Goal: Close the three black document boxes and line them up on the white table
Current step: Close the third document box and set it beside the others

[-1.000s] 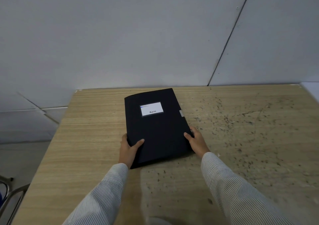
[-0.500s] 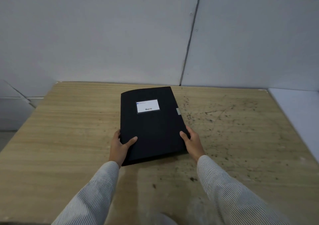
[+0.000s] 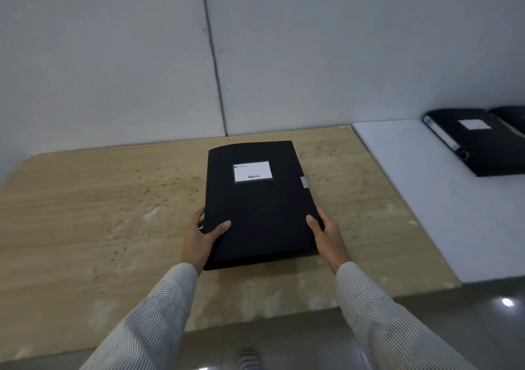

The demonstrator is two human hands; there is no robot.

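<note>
A closed black document box (image 3: 260, 202) with a white label is held flat over the wooden table (image 3: 85, 213). My left hand (image 3: 200, 237) grips its near left corner and my right hand (image 3: 326, 233) grips its near right edge. On the white table (image 3: 420, 199) at the right lies a second black document box (image 3: 480, 142), closed, label up. Behind it, a third black box (image 3: 511, 118) shows only partly at the frame's right edge.
A grey panelled wall runs behind both tables. The wooden table's surface is speckled with dark marks. Grey floor shows below the tables' near edges, with a striped shoe (image 3: 248, 359) at the bottom.
The view has swung to the right, bringing the white table and two more black boxes into sight. The held box has shifted right with my hands, nearer the white table.
</note>
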